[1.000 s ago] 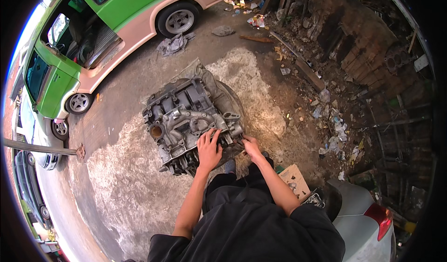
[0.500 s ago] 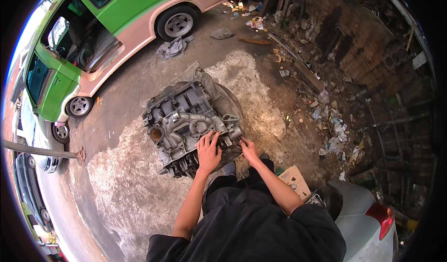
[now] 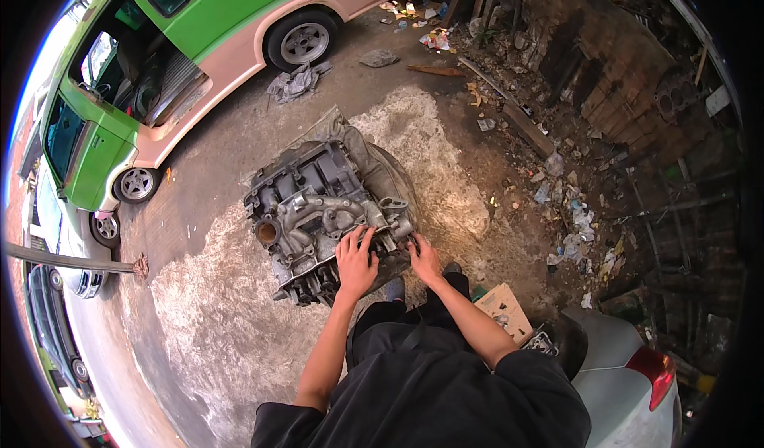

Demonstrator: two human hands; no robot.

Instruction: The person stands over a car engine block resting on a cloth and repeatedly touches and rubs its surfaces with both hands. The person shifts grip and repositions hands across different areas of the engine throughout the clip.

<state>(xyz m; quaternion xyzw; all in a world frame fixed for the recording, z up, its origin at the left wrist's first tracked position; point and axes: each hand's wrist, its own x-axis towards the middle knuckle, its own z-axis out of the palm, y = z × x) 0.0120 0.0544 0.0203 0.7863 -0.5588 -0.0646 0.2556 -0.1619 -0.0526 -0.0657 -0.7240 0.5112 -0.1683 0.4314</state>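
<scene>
A grey metal engine [image 3: 318,197] with a curved intake manifold on top lies in front of me on a cloth-covered support. My left hand [image 3: 356,261] rests on its near edge with the fingers stretched out over the metal. To the right of it, my right hand [image 3: 425,260] is at the engine's near right corner, beside a round cylindrical housing [image 3: 401,225]. Its fingers are bent together there; anything between them is too small or hidden to name. Crumpled grey-brown cloth [image 3: 380,161] shows along the engine's far right side.
A green and pink van [image 3: 215,46] with an open side door stands at the far left. Litter [image 3: 577,225] and a wooden plank [image 3: 525,126] lie to the right. Near my right arm are a tan board [image 3: 504,311] and a pale car's rear corner [image 3: 621,368].
My right hand has shifted very slightly, its fingers changing position at the engine's corner. My left hand stays in nearly the same place on the near edge.
</scene>
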